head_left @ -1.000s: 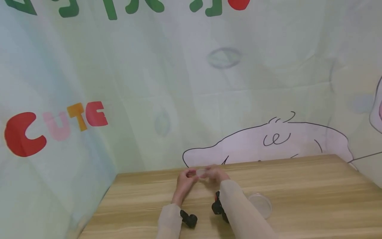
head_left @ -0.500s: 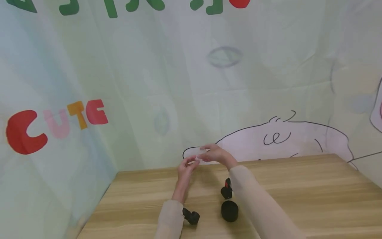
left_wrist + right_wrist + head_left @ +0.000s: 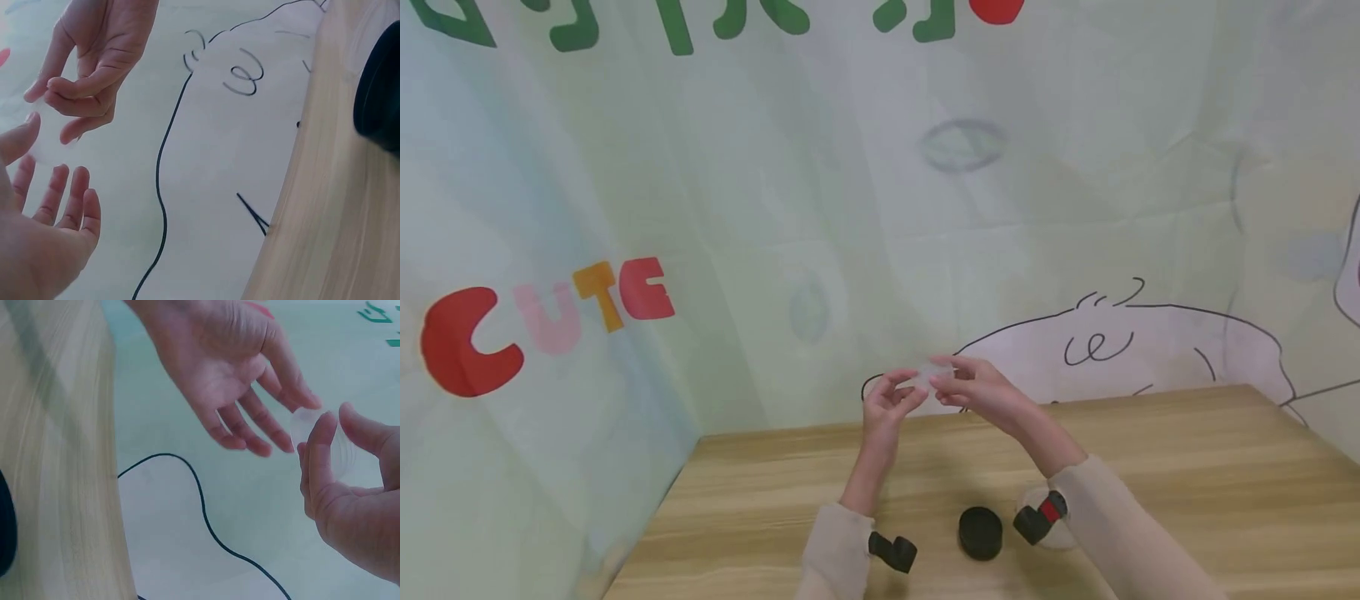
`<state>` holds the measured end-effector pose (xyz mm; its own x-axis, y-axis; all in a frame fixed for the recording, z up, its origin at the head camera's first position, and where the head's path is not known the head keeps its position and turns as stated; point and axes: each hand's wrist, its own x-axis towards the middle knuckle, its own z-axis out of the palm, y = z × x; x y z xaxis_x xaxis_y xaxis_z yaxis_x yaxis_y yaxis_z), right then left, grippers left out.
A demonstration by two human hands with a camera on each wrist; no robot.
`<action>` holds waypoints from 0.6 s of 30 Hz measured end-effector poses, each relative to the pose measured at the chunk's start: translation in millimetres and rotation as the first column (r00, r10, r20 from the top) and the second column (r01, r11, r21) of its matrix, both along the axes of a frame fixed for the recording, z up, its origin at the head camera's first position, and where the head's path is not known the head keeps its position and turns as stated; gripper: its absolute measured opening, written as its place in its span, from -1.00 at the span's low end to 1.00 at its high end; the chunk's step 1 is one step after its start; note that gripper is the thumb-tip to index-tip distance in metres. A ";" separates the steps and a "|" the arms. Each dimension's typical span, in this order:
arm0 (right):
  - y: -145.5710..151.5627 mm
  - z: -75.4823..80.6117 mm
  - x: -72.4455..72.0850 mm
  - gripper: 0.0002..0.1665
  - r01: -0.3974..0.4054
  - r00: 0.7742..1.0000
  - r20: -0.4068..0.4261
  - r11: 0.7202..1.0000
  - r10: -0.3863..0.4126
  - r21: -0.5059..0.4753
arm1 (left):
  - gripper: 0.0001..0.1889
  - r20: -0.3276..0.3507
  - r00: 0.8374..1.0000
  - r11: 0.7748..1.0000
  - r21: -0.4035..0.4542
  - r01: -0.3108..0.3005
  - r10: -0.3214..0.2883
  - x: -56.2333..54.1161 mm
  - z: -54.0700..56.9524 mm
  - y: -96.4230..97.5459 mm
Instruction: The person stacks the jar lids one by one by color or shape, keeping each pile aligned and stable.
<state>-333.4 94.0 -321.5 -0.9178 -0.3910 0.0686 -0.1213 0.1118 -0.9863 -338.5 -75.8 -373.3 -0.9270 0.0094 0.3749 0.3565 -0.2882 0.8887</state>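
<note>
A clear, round plastic piece with fine ridges [image 3: 342,455] is held up between both hands, in front of the printed backdrop. My left hand [image 3: 883,412] pinches its left edge between thumb and fingertips. From the other side my right hand [image 3: 988,396] grips it with thumb and curled fingers, covering part of it. In the left wrist view the piece [image 3: 50,140] shows only as a faint, see-through disc. Its exact kind is hard to make out.
A black round container [image 3: 981,533] stands on the wooden table [image 3: 760,500] below the hands. Right of it lies a clear round lid [image 3: 1060,537], partly covered by the right wrist's camera [image 3: 1037,518]. A printed cloth backdrop [image 3: 820,208] rises behind the table.
Both hands have risen from the table's back edge with the clear piece and shifted right. The right forearm has swung right, bringing the black container into sight.
</note>
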 end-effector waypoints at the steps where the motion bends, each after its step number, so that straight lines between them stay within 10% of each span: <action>1: 3.6 -1.0 3.5 -0.27 -0.002 1.000 0.001 1.000 0.002 -0.020 | -0.72 -0.007 1.000 1.000 -0.022 0.008 -0.009 2.2 0.5 2.8; 9: 36.4 -9.5 27.6 -0.20 -0.018 0.999 -0.033 0.998 0.017 -0.054 | -0.67 -0.090 0.995 0.975 -0.222 0.028 -0.049 17.9 -1.7 26.9; 18: 85.0 -34.7 43.5 -0.31 -0.276 0.961 -0.037 0.940 0.274 -0.200 | -0.65 -0.162 0.967 0.928 -0.350 0.129 -0.196 40.0 -2.3 48.0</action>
